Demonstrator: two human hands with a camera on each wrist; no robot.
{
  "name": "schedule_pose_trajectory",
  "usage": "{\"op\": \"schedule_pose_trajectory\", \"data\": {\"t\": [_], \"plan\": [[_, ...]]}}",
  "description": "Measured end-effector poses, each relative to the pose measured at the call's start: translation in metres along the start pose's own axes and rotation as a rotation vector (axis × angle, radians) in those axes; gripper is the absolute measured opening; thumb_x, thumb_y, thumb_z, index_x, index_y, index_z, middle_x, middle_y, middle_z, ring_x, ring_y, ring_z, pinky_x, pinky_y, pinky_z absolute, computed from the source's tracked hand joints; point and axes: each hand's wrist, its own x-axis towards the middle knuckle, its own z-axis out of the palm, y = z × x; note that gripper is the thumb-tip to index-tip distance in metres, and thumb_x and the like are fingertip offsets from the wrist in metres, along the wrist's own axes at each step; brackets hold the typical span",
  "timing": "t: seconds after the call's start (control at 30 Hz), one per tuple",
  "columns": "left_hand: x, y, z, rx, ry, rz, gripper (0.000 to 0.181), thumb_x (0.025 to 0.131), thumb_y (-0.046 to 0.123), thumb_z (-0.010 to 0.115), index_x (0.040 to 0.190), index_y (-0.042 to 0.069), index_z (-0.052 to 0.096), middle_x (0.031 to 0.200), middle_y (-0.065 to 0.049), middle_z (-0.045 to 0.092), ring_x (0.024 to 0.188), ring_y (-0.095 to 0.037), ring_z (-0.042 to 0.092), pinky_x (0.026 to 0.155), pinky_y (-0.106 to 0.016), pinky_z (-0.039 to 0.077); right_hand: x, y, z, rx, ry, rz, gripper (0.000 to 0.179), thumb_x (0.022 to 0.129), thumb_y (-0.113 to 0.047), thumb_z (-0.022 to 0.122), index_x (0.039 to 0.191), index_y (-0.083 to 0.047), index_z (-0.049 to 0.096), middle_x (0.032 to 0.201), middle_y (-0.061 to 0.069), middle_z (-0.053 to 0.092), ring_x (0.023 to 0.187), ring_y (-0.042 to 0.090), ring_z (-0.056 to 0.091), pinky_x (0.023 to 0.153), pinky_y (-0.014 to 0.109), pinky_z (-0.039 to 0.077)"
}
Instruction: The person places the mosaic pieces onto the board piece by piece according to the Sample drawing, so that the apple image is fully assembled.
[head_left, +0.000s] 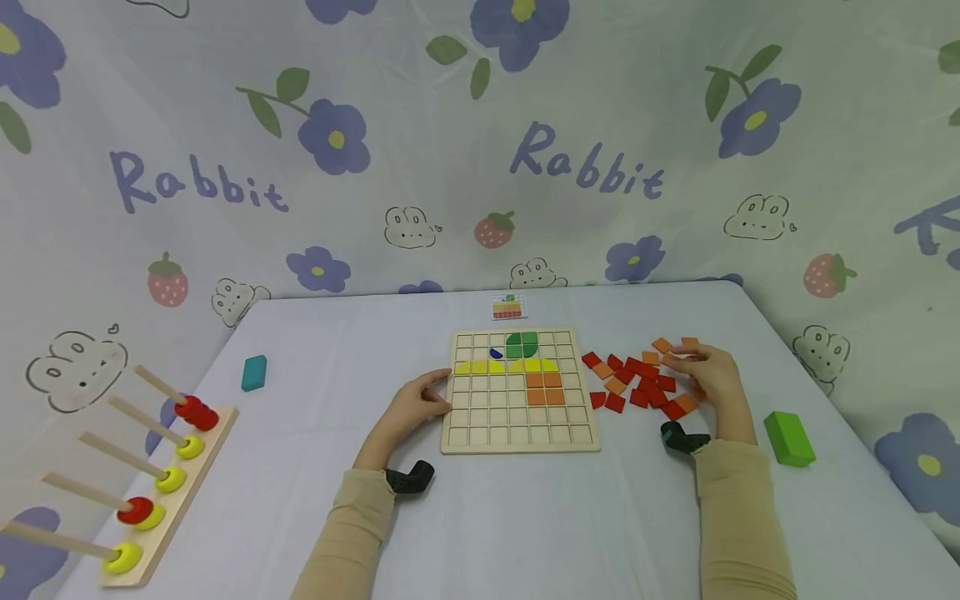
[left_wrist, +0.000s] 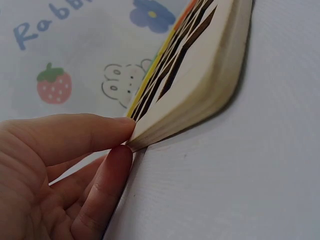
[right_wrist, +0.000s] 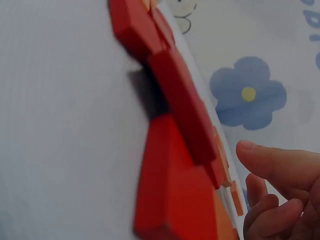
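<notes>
In the head view my left hand (head_left: 411, 410) touches the left edge of a wooden grid board (head_left: 486, 414), its thumb and a finger spaced along that edge. The left wrist view shows those fingertips right at the board's rim (left_wrist: 220, 95). Green tiles (head_left: 522, 345), a blue tile (head_left: 496, 353), a row of yellow tiles (head_left: 497, 367) and a block of orange tiles (head_left: 544, 388) lie in the grid. My right hand (head_left: 711, 375) hovers over the far right of a scatter of red tiles (head_left: 637, 367) and orange tiles (head_left: 603, 371). No tile shows between its fingers (right_wrist: 270, 162).
A small pattern card (head_left: 509, 307) lies behind the board. At the left stand a wooden peg stand (head_left: 168, 500) with red and yellow rings, and a teal block (head_left: 254, 372). A green block (head_left: 789, 438) is right of my right forearm. A patterned curtain hangs behind the table.
</notes>
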Motion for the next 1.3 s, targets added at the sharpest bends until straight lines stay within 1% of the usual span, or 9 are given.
{"op": "schedule_pose_trajectory", "data": {"t": [0.27,0.47,0.53,0.63,0.7,0.77,0.87,1.07,1.3], "plan": [[0.000,-0.001,0.000,0.009,-0.001,0.015,0.062,0.078,0.009,0.071,0.135,0.016,0.048,0.084,-0.008,0.060,0.069,-0.016,0.052,0.060,-0.027,0.043,0.000,0.003,0.004,-0.209,0.059,-0.046,0.050,0.085,-0.017,0.063,0.129,0.001,0.050,0.103,0.017,0.048,0.053,0.017,0.043,0.049,0.025,0.038],[-0.001,0.000,0.000,0.006,-0.002,0.008,0.062,0.078,0.009,0.071,0.135,0.017,0.048,0.084,-0.008,0.060,0.070,-0.016,0.052,0.061,-0.027,0.043,0.002,0.004,0.005,-0.219,0.077,-0.050,0.047,0.086,-0.016,0.062,0.127,0.004,0.050,0.094,0.014,0.046,0.048,0.015,0.041,0.047,0.026,0.037],[-0.001,0.000,0.000,0.004,-0.001,0.009,0.062,0.078,0.009,0.071,0.135,0.017,0.048,0.084,-0.008,0.060,0.070,-0.016,0.052,0.061,-0.027,0.043,0.002,0.004,0.005,-0.241,0.090,-0.072,0.047,0.086,-0.017,0.062,0.126,0.004,0.052,0.098,0.017,0.048,0.057,0.017,0.044,0.048,0.024,0.038],[-0.001,0.000,0.000,0.008,0.000,0.014,0.062,0.078,0.010,0.071,0.135,0.017,0.049,0.084,-0.008,0.060,0.070,-0.016,0.052,0.061,-0.027,0.043,-0.001,-0.001,0.006,-0.211,0.078,-0.082,0.048,0.087,-0.022,0.062,0.128,0.001,0.051,0.114,0.022,0.049,0.075,0.024,0.050,0.050,0.023,0.040],[-0.001,0.000,0.000,0.010,0.000,0.014,0.062,0.078,0.010,0.072,0.135,0.017,0.049,0.084,-0.008,0.060,0.070,-0.016,0.052,0.061,-0.027,0.043,-0.004,-0.008,0.010,-0.171,0.050,-0.111,0.051,0.088,-0.025,0.062,0.131,-0.001,0.050,0.125,0.023,0.046,0.087,0.025,0.050,0.056,0.020,0.043],[-0.001,0.000,0.000,0.009,0.000,0.015,0.062,0.078,0.010,0.072,0.135,0.017,0.048,0.084,-0.008,0.060,0.070,-0.016,0.052,0.061,-0.027,0.043,-0.006,-0.016,0.017,-0.110,-0.002,-0.137,0.052,0.088,-0.027,0.061,0.133,-0.003,0.048,0.129,0.022,0.045,0.090,0.028,0.052,0.061,0.021,0.046],[-0.001,-0.001,0.000,0.004,0.000,0.012,0.062,0.078,0.010,0.071,0.135,0.017,0.048,0.085,-0.008,0.060,0.070,-0.016,0.052,0.061,-0.027,0.043,-0.010,-0.031,0.033,-0.079,-0.065,-0.195,0.053,0.087,-0.030,0.064,0.132,-0.007,0.050,0.124,0.019,0.049,0.086,0.026,0.052,0.068,0.022,0.047],[0.000,-0.002,0.000,0.013,0.006,0.011,0.062,0.078,0.010,0.072,0.135,0.017,0.049,0.084,-0.008,0.060,0.068,-0.016,0.051,0.059,-0.027,0.042,-0.021,-0.054,0.078,-0.087,-0.203,-0.298,0.047,0.082,-0.027,0.070,0.124,-0.009,0.058,0.109,0.015,0.057,0.078,0.027,0.054,0.063,0.032,0.048],[0.000,-0.002,0.000,0.014,0.009,0.013,0.062,0.077,0.010,0.072,0.135,0.017,0.049,0.083,-0.008,0.060,0.068,-0.016,0.051,0.060,-0.028,0.042,-0.032,-0.061,0.130,-0.128,-0.340,-0.381,0.034,0.080,-0.020,0.073,0.110,-0.011,0.061,0.109,0.009,0.057,0.068,0.021,0.050,0.057,0.029,0.046]]}}
